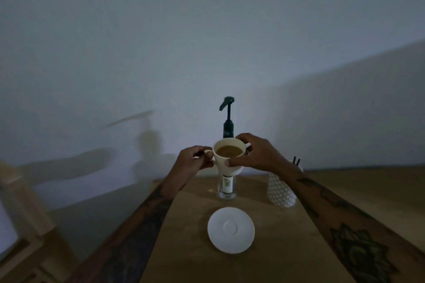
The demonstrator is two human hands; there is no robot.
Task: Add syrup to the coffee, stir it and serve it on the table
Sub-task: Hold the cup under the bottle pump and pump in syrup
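A cream cup [227, 162] with brown coffee [229, 150] in it is held up in the air in front of the syrup bottle. My left hand [195, 161] pinches the cup's handle on its left side. My right hand [255, 154] wraps around the cup's right side, thumb on the front wall. The clear syrup bottle [227, 187] with a dark pump head [227, 104] stands on the wooden table [184, 248] right behind the cup; its middle is hidden by the cup. A white saucer [231, 229] lies bare on the table, nearer to me.
A white patterned holder [281, 190] with dark sticks [296, 160] stands right of the bottle, partly behind my right forearm. A light wooden chair frame [20, 213] sits at the left. A plain wall rises behind the table.
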